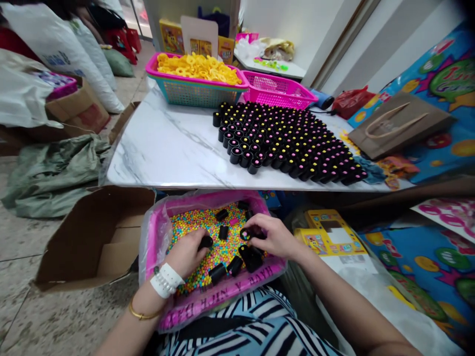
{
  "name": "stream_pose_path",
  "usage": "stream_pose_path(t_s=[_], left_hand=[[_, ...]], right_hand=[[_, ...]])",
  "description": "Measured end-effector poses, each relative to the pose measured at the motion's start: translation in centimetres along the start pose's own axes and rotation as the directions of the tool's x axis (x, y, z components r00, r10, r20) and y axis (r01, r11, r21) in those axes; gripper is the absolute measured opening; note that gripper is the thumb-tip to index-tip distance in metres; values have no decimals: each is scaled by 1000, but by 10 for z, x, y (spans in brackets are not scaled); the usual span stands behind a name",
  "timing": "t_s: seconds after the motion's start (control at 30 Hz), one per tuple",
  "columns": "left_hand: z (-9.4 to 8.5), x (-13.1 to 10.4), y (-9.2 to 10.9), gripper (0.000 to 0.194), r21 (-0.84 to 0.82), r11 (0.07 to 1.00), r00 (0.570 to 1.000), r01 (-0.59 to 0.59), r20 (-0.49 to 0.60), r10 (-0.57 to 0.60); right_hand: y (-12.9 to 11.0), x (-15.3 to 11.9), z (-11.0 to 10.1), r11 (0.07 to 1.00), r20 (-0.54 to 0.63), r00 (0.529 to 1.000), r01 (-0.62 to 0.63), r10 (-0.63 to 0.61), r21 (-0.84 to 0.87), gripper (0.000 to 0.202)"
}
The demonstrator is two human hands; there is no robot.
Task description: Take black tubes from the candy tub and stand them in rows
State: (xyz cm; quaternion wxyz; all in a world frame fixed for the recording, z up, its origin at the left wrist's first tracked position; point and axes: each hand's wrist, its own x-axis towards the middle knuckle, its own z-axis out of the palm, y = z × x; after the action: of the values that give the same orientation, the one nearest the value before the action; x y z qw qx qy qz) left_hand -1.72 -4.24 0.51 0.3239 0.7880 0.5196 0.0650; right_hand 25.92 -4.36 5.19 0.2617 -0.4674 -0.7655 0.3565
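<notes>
On my lap sits a pink basket lined with clear plastic and filled with small coloured beads. My left hand is closed around a black cylindrical cup at the left side of the beads. At the right side, my right hand grips another black cup, whose end with a pink dot faces up. Several loose black cups lie on the beads between and below my hands. A small pink piece rests among them.
Rows of black cups with pink and yellow dots stand on the white marbled table. Behind them are a basket of yellow rings and a pink basket. An open cardboard box stands left, a yellow box right.
</notes>
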Motion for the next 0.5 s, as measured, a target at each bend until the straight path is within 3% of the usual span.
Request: stream_pose_path(t_s=[0.1,0.2,0.27,0.33,0.4,0.43,0.5], left_hand=[[-2,-1,1,23,-21,1000,1000,1,-5,-1],[-3,-2,2,24,-72,997,999,-28,-40,25],[-2,-2,1,25,-97,994,997,-52,-69,45],[-2,-2,-1,25,-117,991,994,-67,-97,56],[-3,-1,-3,25,-151,985,990,-82,-126,63],[-5,-1,-4,25,-176,980,988,-90,-137,66],[-8,-1,-3,24,-232,967,985,-103,-160,67]], right_hand=[[-4,-1,-2,997,-36,999,7,-4,83,25],[-4,2,-11,954,-230,970,-12,84,300,31],[-2,8,-22,949,-437,890,12,134,316,34],[-1,19,-34,981,-646,752,-3,132,196,32],[0,33,-44,995,-766,637,-94,79,25,30],[1,40,-47,988,-791,610,-147,45,-57,29],[3,56,-49,953,-791,611,-236,-6,-190,24]])
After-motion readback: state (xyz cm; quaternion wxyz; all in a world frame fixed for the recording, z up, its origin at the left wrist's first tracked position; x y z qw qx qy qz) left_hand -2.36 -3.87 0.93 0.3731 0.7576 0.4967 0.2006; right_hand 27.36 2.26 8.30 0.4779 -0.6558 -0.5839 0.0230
